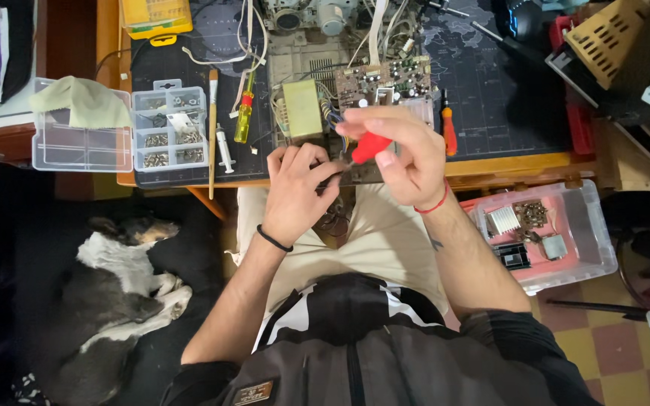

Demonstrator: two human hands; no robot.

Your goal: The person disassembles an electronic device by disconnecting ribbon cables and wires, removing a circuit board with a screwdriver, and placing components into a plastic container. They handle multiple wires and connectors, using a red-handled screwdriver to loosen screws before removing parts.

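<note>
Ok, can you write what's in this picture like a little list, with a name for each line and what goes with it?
Right hand: holds a red-handled screwdriver
Left hand: rests at the desk edge, steadying the work at the screwdriver's tip
Behind the hands: circuit board, pale green transformer
Desk left: yellow screwdriver, brush, screw box
Floor left: sleeping dog
Floor right: clear bin of parts

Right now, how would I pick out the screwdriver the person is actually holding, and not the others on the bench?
Start at the dark work mat on the wooden bench, then find the brown circuit board near its middle. Just below it, the right hand grips a screwdriver with a stubby red handle. The yellow-handled screwdriver and the orange-handled one lie flat and untouched on the mat.
</note>
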